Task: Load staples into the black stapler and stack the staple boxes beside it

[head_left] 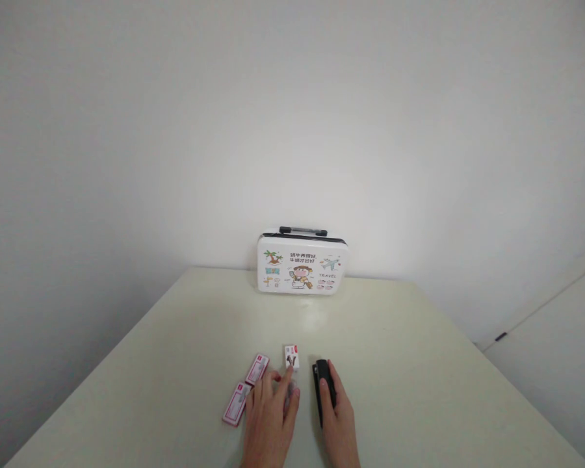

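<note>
My left hand (269, 419) lies flat on the pale table (175, 364), fingers spread, fingertips touching a small white and pink box (291, 357) that stands upright; something small sits half hidden under its fingers. Two flat pink and white boxes lie just left of it, one nearer the wall (257, 368) and one closer to me (236, 403). My right hand (338, 422) rests on a black stapler (321, 385), fingers laid along its top and side.
A white case (301, 264) with a black handle and cartoon travel pictures stands upright at the table's far edge against the white wall. A white cabinet (556, 351) with a dark handle is at the right.
</note>
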The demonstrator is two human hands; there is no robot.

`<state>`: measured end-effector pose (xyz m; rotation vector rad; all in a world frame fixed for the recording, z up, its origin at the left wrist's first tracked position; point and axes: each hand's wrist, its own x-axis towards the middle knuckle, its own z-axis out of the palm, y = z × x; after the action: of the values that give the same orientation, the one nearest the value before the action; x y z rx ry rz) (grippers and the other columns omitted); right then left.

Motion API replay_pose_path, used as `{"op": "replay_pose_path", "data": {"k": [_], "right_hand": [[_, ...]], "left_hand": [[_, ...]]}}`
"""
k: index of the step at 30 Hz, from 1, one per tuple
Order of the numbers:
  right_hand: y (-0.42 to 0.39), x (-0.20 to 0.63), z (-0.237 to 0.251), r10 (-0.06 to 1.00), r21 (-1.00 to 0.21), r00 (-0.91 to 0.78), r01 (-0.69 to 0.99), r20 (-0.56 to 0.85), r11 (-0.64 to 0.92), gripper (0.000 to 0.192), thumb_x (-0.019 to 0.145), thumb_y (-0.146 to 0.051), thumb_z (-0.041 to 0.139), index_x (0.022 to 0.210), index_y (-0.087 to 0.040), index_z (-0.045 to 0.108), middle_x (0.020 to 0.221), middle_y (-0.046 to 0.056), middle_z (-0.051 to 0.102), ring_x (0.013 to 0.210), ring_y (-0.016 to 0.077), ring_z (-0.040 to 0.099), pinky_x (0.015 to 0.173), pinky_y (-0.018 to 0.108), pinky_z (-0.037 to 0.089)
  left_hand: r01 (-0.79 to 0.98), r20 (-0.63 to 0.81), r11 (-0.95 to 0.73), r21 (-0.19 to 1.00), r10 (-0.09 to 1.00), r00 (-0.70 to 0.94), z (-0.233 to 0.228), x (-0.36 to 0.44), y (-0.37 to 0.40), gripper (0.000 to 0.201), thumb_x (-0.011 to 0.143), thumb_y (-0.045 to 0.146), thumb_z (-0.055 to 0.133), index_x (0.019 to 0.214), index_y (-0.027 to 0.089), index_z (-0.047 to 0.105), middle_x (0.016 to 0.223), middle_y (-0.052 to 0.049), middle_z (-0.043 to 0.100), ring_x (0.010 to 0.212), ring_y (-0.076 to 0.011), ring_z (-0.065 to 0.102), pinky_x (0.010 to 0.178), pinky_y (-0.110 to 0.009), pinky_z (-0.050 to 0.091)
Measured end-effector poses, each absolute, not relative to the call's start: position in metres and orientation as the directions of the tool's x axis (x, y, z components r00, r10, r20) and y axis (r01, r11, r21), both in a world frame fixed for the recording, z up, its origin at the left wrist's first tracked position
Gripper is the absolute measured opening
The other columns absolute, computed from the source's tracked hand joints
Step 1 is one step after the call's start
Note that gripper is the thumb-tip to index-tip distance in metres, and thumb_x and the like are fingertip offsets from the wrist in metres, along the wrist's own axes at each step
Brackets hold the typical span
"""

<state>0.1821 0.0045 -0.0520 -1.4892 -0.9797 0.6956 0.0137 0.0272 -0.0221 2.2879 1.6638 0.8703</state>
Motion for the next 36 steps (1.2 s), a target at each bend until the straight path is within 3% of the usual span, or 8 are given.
{"op": "replay_pose_path", "data": {"k": [4, 8, 11, 16, 20, 25, 31, 36], "right_hand": [[0.0, 0.191, -0.044, 0.869, -0.949, 0.464, 0.316, 0.173, 0.021, 0.058, 0.093, -0.055, 0.058, 0.138, -0.02, 0.06, 0.143, 0.013, 0.061, 0.134, 0.0301, 0.054, 0.117, 0.045, 0.04], [-0.002, 0.202, -0.029, 0.891, -0.874, 0.365, 0.481, 0.271, 0.069, 0.046, 0.086, -0.045, 0.067, 0.127, -0.025, 0.069, 0.123, 0.01, 0.071, 0.116, 0.0311, 0.063, 0.105, 0.044, 0.049], [0.002, 0.204, -0.013, 0.938, -0.839, 0.224, 0.533, 0.265, 0.11, 0.039, 0.081, -0.03, 0.067, 0.12, -0.028, 0.074, 0.116, 0.008, 0.074, 0.109, 0.0312, 0.066, 0.101, 0.045, 0.051], [0.015, 0.183, 0.007, 0.976, -0.828, -0.001, 0.529, 0.218, 0.185, 0.042, 0.077, -0.021, 0.064, 0.116, -0.032, 0.075, 0.116, 0.004, 0.075, 0.113, 0.0304, 0.065, 0.119, 0.06, 0.028], [0.02, 0.154, 0.01, 0.962, -0.826, 0.046, 0.525, 0.268, 0.205, 0.029, 0.072, -0.026, 0.075, 0.101, -0.03, 0.077, 0.104, 0.003, 0.076, 0.105, 0.0302, 0.067, 0.121, 0.065, 0.015], [0.021, 0.152, 0.003, 0.898, -0.977, 0.4, 0.178, 0.183, 0.12, 0.03, 0.082, -0.042, 0.069, 0.104, -0.022, 0.072, 0.103, 0.008, 0.076, 0.096, 0.026, 0.069, 0.1, 0.044, 0.051], [0.008, 0.21, -0.026, 0.793, -0.96, 0.591, -0.277, -0.145, 0.032, 0.05, 0.09, -0.061, 0.048, 0.108, -0.019, 0.066, 0.118, 0.013, 0.074, 0.114, 0.0302, 0.068, 0.084, 0.04, 0.061], [-0.018, 0.237, -0.039, 0.781, -0.931, 0.52, -0.298, -0.345, -0.213, 0.057, 0.081, -0.075, 0.058, 0.095, -0.021, 0.064, 0.075, 0.006, 0.075, 0.053, 0.0231, 0.07, 0.045, 0.032, 0.055]], "left_hand": [[0.834, 0.359, -0.284, 0.473, 0.927, 0.112, -0.034, 0.021, 0.026, 0.048, 0.094, 0.04, 0.056, 0.139, 0.023, 0.055, 0.132, -0.01, 0.06, 0.124, -0.0309, 0.053, 0.102, -0.046, 0.043], [0.828, 0.322, -0.315, 0.464, 0.931, 0.173, -0.048, 0.015, 0.013, 0.029, 0.086, 0.035, 0.063, 0.113, 0.026, 0.068, 0.111, -0.008, 0.067, 0.106, -0.0294, 0.061, 0.093, -0.043, 0.046], [0.804, 0.35, -0.381, 0.456, 0.908, 0.231, -0.054, 0.012, 0.003, 0.042, 0.082, 0.043, 0.069, 0.122, 0.031, 0.067, 0.124, -0.009, 0.066, 0.115, -0.0313, 0.059, 0.097, -0.046, 0.045], [0.775, 0.367, -0.507, 0.378, 0.85, 0.377, -0.063, 0.008, -0.001, 0.058, 0.08, 0.049, 0.072, 0.135, 0.038, 0.061, 0.15, -0.007, 0.054, 0.133, -0.0345, 0.049, 0.11, -0.054, 0.037], [0.793, 0.322, -0.499, 0.349, 0.859, 0.398, -0.066, -0.004, 0.003, 0.058, 0.081, 0.041, 0.071, 0.138, 0.037, 0.059, 0.149, -0.005, 0.056, 0.135, -0.0325, 0.051, 0.115, -0.055, 0.034], [0.766, 0.245, -0.527, 0.368, 0.85, 0.467, -0.057, -0.022, 0.007, 0.075, 0.082, 0.047, 0.071, 0.151, 0.043, 0.042, 0.16, -0.003, 0.041, 0.139, -0.0332, 0.05, 0.112, -0.055, 0.039], [0.719, 0.208, -0.522, 0.459, 0.85, 0.484, -0.047, -0.029, 0.01, 0.076, 0.069, 0.034, 0.08, 0.141, 0.041, 0.055, 0.161, -0.003, 0.039, 0.139, -0.035, 0.048, 0.116, -0.056, 0.037], [0.659, 0.202, -0.519, 0.544, 0.844, 0.497, -0.041, -0.034, 0.011, 0.039, 0.072, 0.023, 0.075, 0.109, 0.03, 0.07, 0.164, -0.003, 0.034, 0.139, -0.0321, 0.048, 0.112, -0.05, 0.043]]}}
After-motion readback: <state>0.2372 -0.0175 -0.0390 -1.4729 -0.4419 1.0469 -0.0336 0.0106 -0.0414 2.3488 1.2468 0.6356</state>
